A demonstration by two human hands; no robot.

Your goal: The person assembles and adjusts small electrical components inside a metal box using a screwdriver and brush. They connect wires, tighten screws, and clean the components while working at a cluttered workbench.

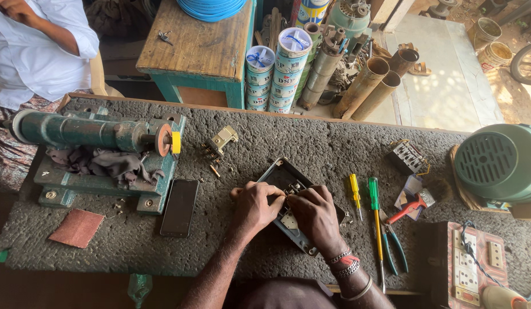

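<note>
Head view: both hands work inside an open dark switch box [299, 226] near the front edge of the surface [134, 240]. Left hand [255, 205] and right hand [317, 214] pinch small internal parts. Judged step: fitting contacts; steady fingertip alignment follows. Screwdrivers [374, 197] lie just right.

I see a dark, shallow box [288, 197] lying open and skewed on the worktop [311, 143], near centre, with small metal parts inside, partly hidden under my hands.
</note>
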